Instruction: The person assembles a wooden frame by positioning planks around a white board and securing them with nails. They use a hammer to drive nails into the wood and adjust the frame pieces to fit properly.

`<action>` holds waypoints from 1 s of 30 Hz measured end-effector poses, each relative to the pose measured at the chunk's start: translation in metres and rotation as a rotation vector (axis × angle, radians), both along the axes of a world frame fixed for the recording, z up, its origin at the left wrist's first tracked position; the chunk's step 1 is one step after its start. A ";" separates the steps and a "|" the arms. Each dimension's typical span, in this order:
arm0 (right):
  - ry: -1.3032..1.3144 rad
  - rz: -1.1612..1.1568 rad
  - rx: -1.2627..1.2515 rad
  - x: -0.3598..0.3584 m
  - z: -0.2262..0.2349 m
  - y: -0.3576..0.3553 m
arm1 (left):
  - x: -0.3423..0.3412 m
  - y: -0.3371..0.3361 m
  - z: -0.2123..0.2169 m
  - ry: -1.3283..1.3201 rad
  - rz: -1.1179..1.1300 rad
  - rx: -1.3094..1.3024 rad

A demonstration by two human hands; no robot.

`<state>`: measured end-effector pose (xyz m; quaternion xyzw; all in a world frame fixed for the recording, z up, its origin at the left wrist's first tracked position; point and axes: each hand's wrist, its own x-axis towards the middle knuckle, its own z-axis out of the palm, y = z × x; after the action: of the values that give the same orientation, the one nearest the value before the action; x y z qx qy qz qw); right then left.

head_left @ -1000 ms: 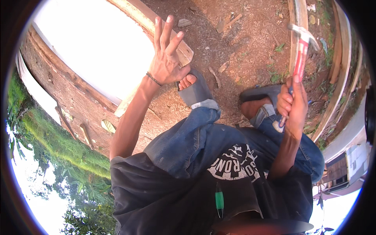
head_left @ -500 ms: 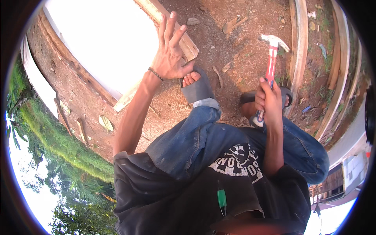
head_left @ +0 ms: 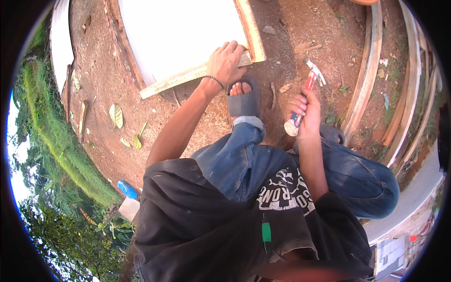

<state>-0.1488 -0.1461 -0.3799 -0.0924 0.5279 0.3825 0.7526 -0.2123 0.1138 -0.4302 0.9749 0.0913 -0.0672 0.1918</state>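
A white panel [head_left: 181, 33] lies on the ground, edged with rough wooden strips. My left hand [head_left: 227, 62] is closed over the near strip [head_left: 185, 77] by its right end, close to the corner where it meets the right-hand strip [head_left: 252, 33]. The fingers curl over the wood, and their tips are partly hidden. In my right hand [head_left: 306, 110] is a claw hammer [head_left: 311, 80] with a red and dark blue handle, gripped around the middle. Its metal head points up and away from me, over bare soil, apart from the frame.
My sandalled left foot [head_left: 244, 101] stands just beside the frame's near right corner. Long boards [head_left: 369, 70] lie along the right side. Wood scraps [head_left: 306, 47] and leaves [head_left: 116, 115] are scattered on the reddish soil. A blue object [head_left: 127, 189] sits at lower left, near the grass.
My left hand was raised with its fingers spread; now it is down and closed on the near strip. The hammer remains in my right hand, tilted differently. The whole view has shifted.
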 end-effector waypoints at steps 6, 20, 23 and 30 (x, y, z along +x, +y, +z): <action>-0.082 0.177 0.009 0.018 0.007 0.035 | -0.008 0.007 -0.005 0.005 -0.042 -0.002; -0.130 0.240 -0.012 0.038 -0.023 0.037 | -0.007 0.002 -0.016 -0.010 -0.050 0.044; -0.136 0.202 0.040 0.043 -0.023 0.042 | -0.008 -0.001 -0.019 -0.036 -0.048 0.059; -0.143 0.198 0.027 0.043 -0.016 0.050 | -0.012 0.005 -0.003 -0.013 0.004 -0.001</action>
<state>-0.1057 -0.0958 -0.3958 -0.1608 0.4561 0.4544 0.7481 -0.2244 0.1188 -0.4335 0.9750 0.0920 -0.0607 0.1932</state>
